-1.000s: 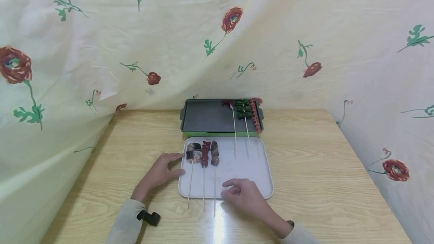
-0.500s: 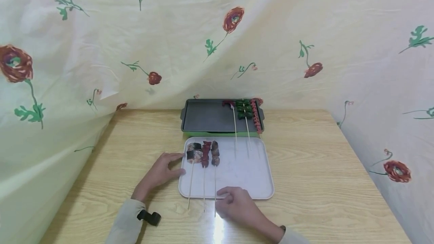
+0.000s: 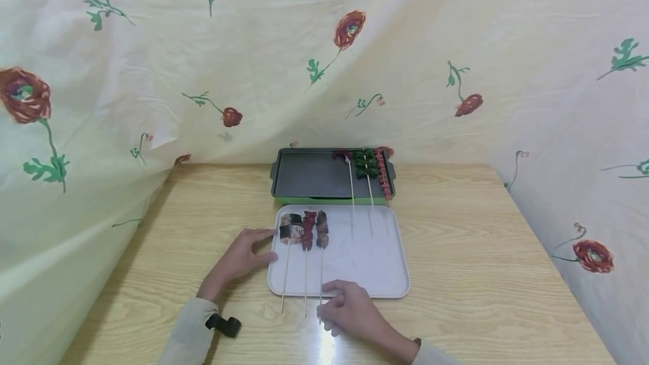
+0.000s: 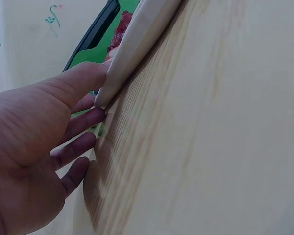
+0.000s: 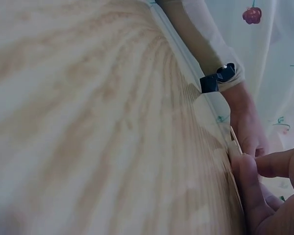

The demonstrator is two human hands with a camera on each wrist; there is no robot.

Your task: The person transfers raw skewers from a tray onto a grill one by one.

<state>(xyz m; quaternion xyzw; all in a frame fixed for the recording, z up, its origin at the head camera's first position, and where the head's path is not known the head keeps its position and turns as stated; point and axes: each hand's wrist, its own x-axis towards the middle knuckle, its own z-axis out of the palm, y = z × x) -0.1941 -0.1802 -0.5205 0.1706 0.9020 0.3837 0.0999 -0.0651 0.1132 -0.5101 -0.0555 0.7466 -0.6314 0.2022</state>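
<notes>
On the white tray (image 3: 365, 258) lie three skewers, their bare sticks reaching over its front rim. The left one (image 3: 291, 234) carries thick pink pieces with dark skin, the middle one (image 3: 307, 231) red chunks, and the right skewer (image 3: 321, 231) brownish pieces. My right hand (image 3: 353, 310) pinches the lower stick of that brownish skewer between thumb and forefinger, just in front of the tray. At the tray's left edge rests my left hand (image 3: 247, 253), thumb and forefinger spread against the rim; its other fingers (image 4: 73, 152) stretch out below the edge in the left wrist view.
Behind the tray stands a dark griddle plate (image 3: 309, 176) on a green base. Along its right side lie a dark red curled skewer (image 3: 342, 155), a green vegetable skewer (image 3: 365, 163) and a pink-red skewer (image 3: 382, 176). A flowered cloth (image 3: 284, 72) hangs behind the wooden table (image 3: 471, 241).
My right hand has moved left and toward the front edge, from over the tray to the brownish skewer's stick, and its fingers have closed there. My left hand has stayed at the tray.
</notes>
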